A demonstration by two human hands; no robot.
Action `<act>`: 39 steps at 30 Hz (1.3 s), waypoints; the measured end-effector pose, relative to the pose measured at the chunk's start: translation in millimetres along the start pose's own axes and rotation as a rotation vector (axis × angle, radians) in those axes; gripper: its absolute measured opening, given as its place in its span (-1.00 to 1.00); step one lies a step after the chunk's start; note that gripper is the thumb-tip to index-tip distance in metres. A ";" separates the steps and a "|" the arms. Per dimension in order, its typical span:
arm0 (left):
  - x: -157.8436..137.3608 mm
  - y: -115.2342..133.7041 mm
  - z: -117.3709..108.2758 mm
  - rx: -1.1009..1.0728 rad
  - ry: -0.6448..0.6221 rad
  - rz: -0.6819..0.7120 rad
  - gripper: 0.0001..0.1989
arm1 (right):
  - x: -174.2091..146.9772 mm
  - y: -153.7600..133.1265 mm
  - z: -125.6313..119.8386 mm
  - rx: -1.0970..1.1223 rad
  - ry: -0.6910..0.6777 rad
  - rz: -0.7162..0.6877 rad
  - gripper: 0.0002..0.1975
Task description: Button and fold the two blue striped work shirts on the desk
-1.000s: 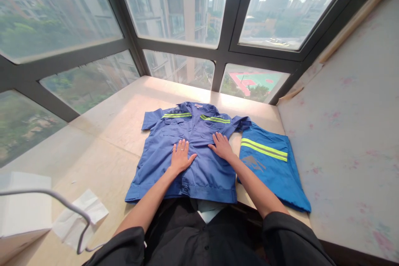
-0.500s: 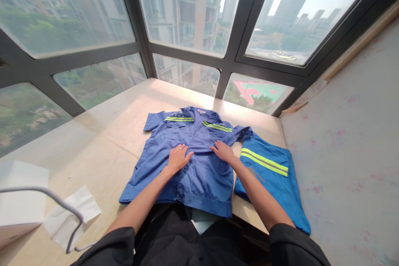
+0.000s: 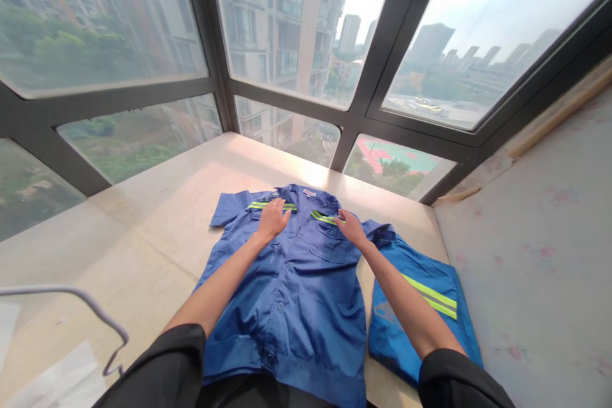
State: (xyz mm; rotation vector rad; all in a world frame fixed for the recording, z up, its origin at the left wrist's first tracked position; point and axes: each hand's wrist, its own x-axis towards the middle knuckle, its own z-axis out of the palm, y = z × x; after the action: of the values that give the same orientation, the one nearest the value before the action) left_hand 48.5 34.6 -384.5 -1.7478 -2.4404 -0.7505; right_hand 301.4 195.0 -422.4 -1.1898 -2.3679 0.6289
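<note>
A blue short-sleeved work shirt (image 3: 287,287) lies front up and spread out, its collar away from me and its hem near my body. It has buttons down the front and yellow-green reflective stripes across the chest. On the chest stripe at the left rests my left hand (image 3: 272,222), open, thumb apart from the fingers. My right hand (image 3: 351,229) touches the other side of the chest by the stripe, its fingers slightly bent and apart from the thumb. Partly under the right-hand sleeve is a folded brighter blue garment (image 3: 382,331) with a similar stripe.
The pale tabletop (image 3: 143,236) reaches back to dark window frames (image 3: 287,105). A flower-patterned wall (image 3: 526,280) bounds the right side. At lower left are a grey cable (image 3: 71,292), a white paper sheet (image 3: 67,382) and the edge of a white box (image 3: 6,331).
Both hands have slid up the shirt from its middle to the chest stripes. The camera view has shifted, so the shirt sits lower in the picture.
</note>
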 end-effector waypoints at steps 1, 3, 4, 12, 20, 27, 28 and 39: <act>18.8 -1.7 -1.9 0.001 0.011 0.009 -0.60 | 10.5 2.5 -0.1 -0.005 0.017 0.018 -0.57; 55.5 -3.8 -4.4 0.014 0.008 0.009 -0.61 | 31.7 7.7 0.6 -0.026 0.037 0.045 -0.57; 72.7 -4.5 -4.4 0.027 -0.003 -0.008 -0.61 | 42.1 10.4 1.7 -0.039 0.039 0.058 -0.57; 169.2 -22.1 25.9 -0.092 -0.311 -0.337 -0.59 | 98.2 21.5 24.4 -0.109 -0.064 0.161 -0.52; 183.7 -45.9 65.7 -0.385 -0.104 -0.549 -0.82 | 107.3 11.5 25.1 0.044 0.139 0.016 -0.67; 165.4 -49.0 96.2 -0.527 0.117 -0.631 -0.72 | 115.8 2.7 51.2 0.238 0.203 0.081 -0.59; 163.3 -52.2 94.6 -0.513 0.115 -0.599 -0.71 | 116.4 5.4 52.9 0.260 0.187 0.145 -0.54; 107.6 -140.3 53.3 0.101 -0.469 0.066 -0.35 | 58.2 82.1 2.5 -0.209 -0.245 0.044 -0.38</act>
State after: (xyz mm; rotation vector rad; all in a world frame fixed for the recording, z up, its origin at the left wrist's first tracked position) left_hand -104.3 116.7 -447.9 -2.1493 -2.6122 -0.2187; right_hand 320.1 286.0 -461.2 -1.3210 -2.6735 0.5810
